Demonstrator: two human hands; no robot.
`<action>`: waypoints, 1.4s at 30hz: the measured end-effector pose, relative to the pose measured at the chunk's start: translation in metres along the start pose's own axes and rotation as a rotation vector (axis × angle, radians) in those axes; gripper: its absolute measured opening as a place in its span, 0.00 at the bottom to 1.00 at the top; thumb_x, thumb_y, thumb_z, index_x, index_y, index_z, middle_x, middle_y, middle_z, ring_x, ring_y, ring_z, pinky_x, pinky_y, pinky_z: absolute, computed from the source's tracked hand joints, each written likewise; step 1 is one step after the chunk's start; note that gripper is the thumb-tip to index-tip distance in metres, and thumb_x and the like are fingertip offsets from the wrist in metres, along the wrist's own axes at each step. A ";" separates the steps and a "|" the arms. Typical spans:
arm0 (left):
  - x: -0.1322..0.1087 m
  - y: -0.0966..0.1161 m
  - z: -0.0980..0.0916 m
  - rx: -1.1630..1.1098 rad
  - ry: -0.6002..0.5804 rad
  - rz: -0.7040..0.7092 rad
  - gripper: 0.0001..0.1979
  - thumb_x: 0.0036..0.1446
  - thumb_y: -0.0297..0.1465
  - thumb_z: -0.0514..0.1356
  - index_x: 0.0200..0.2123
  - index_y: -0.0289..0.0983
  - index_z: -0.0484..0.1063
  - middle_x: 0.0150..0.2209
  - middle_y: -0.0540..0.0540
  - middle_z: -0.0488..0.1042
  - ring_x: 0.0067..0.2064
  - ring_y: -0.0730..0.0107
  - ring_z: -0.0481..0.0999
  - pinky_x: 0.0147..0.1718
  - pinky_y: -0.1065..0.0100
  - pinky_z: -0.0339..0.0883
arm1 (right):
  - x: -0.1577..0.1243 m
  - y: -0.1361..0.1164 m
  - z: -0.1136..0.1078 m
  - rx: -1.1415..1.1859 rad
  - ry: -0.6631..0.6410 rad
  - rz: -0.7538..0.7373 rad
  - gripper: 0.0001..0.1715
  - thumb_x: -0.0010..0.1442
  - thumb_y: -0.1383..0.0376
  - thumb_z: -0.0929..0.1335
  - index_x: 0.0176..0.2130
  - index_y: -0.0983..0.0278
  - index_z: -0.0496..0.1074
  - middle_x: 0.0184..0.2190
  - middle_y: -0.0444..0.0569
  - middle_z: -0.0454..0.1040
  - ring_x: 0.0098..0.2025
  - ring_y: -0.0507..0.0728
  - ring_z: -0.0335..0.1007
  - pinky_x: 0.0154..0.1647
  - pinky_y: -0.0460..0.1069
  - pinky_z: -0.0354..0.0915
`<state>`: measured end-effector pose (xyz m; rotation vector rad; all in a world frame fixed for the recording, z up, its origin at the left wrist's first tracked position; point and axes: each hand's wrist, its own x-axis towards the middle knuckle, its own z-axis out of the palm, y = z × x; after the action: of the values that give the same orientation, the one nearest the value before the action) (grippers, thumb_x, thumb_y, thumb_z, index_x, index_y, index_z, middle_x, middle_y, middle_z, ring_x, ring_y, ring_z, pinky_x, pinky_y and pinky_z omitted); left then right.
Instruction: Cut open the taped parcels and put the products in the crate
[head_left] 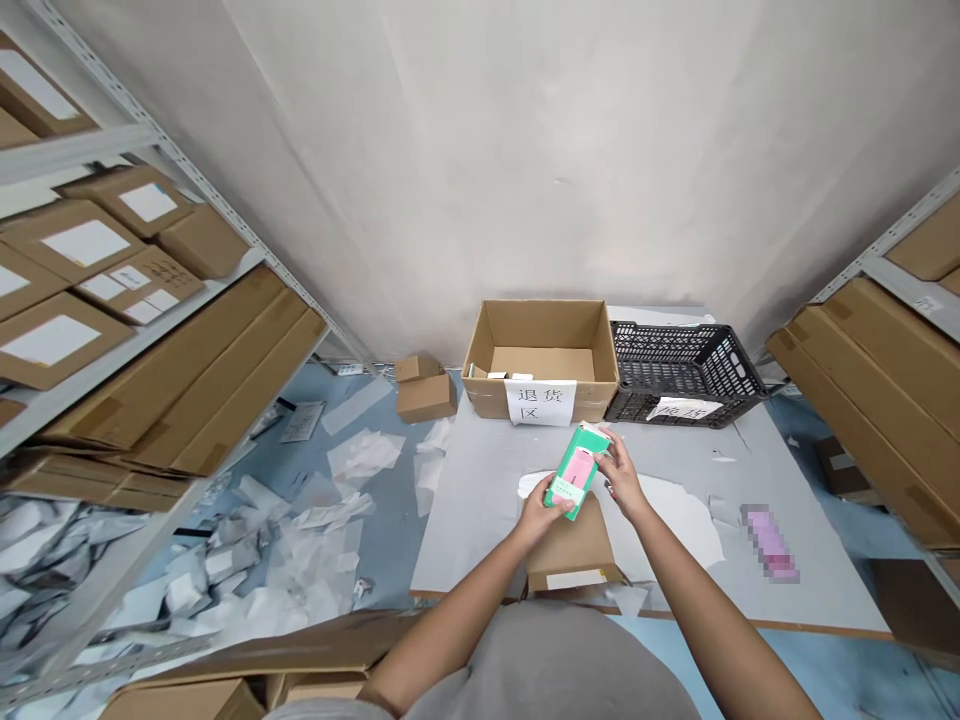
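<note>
Green box held in both hands above a table with two containers

The left hand grips the near end of a green box with a pink picture on its face, thumb on the front. The right hand is closed on the box's far right edge. The box is tilted, its far end leaning right, and it is in front of the cardboard bin and above a brown carton. A pale edge shows at the far end of the box; whether that end is open is too small to tell.

On the far side of the table, the open cardboard bin has a few small white items in its near left corner, with much of its brown bottom visible, and a white paper sign on its near wall. Just to its right, a black mesh crate bears another paper sign; its slatted bottom shows. The brown carton sits at the near edge of the table, a white label on its near side, and white sheeting spreads to its right. Farther right is a pixelated pink patch. On the left, a shelf carries labelled cardboard boxes
</note>
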<state>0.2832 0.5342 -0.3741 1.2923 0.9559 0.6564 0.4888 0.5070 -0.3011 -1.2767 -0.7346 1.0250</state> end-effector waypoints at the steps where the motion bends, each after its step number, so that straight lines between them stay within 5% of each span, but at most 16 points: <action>1: 0.004 0.001 -0.003 -0.003 -0.039 -0.006 0.44 0.45 0.51 0.78 0.61 0.40 0.69 0.59 0.38 0.76 0.57 0.51 0.78 0.57 0.55 0.72 | 0.000 -0.001 0.001 0.000 -0.029 -0.003 0.46 0.58 0.49 0.77 0.70 0.52 0.65 0.64 0.53 0.74 0.57 0.63 0.77 0.60 0.58 0.73; 5: 0.016 0.005 -0.005 -0.011 -0.091 -0.038 0.42 0.49 0.56 0.74 0.58 0.38 0.68 0.55 0.38 0.77 0.55 0.53 0.78 0.55 0.54 0.73 | 0.000 0.002 0.013 0.014 -0.106 -0.009 0.53 0.58 0.49 0.77 0.75 0.49 0.58 0.66 0.52 0.73 0.65 0.62 0.72 0.69 0.61 0.65; 10: 0.022 0.011 0.006 0.012 0.012 0.115 0.32 0.63 0.58 0.61 0.56 0.39 0.66 0.53 0.39 0.77 0.55 0.54 0.78 0.59 0.52 0.70 | 0.003 0.010 0.020 -0.018 -0.173 0.055 0.50 0.55 0.46 0.79 0.70 0.54 0.69 0.66 0.54 0.74 0.70 0.65 0.66 0.72 0.63 0.62; 18: 0.021 0.036 -0.004 0.017 -0.052 0.128 0.37 0.53 0.45 0.74 0.60 0.40 0.65 0.55 0.40 0.78 0.54 0.55 0.80 0.56 0.55 0.72 | -0.004 0.009 0.010 -0.096 -0.313 0.070 0.48 0.55 0.50 0.80 0.70 0.53 0.68 0.63 0.51 0.76 0.67 0.63 0.69 0.72 0.62 0.62; 26: 0.004 0.052 0.017 0.447 0.367 0.191 0.29 0.58 0.39 0.70 0.61 0.42 0.68 0.57 0.39 0.75 0.61 0.47 0.73 0.62 0.49 0.66 | -0.025 0.031 0.049 -0.193 0.094 -0.071 0.47 0.48 0.51 0.82 0.60 0.59 0.65 0.54 0.56 0.78 0.52 0.63 0.78 0.54 0.59 0.76; 28: 0.001 0.058 0.016 0.499 0.313 0.223 0.32 0.59 0.38 0.70 0.64 0.42 0.68 0.59 0.38 0.74 0.63 0.46 0.72 0.64 0.47 0.64 | -0.022 0.032 0.051 -0.161 0.179 -0.061 0.44 0.48 0.50 0.82 0.56 0.59 0.66 0.51 0.54 0.79 0.49 0.62 0.78 0.52 0.58 0.76; 32: 0.006 0.060 -0.007 0.340 0.013 0.282 0.40 0.58 0.44 0.72 0.70 0.43 0.64 0.66 0.37 0.70 0.68 0.47 0.68 0.67 0.47 0.62 | -0.005 0.021 0.033 -0.001 0.182 -0.007 0.40 0.48 0.48 0.82 0.52 0.60 0.69 0.48 0.52 0.81 0.48 0.62 0.79 0.51 0.59 0.77; 37: 0.019 0.044 -0.026 -0.093 -0.197 0.034 0.47 0.45 0.52 0.78 0.64 0.39 0.70 0.62 0.35 0.75 0.62 0.46 0.77 0.61 0.48 0.71 | 0.008 0.000 0.022 0.113 0.032 0.045 0.39 0.50 0.46 0.81 0.54 0.59 0.73 0.49 0.52 0.83 0.50 0.64 0.79 0.54 0.60 0.76; 42: 0.017 0.037 -0.018 -0.211 -0.191 0.021 0.44 0.43 0.54 0.79 0.57 0.39 0.71 0.58 0.37 0.78 0.59 0.50 0.79 0.59 0.52 0.72 | 0.003 -0.008 0.037 -0.018 -0.038 0.014 0.36 0.53 0.45 0.79 0.54 0.59 0.73 0.49 0.52 0.82 0.49 0.64 0.79 0.55 0.59 0.75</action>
<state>0.2798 0.5646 -0.3421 1.1556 0.6993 0.6205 0.4587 0.5251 -0.2873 -1.2827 -0.7665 1.0590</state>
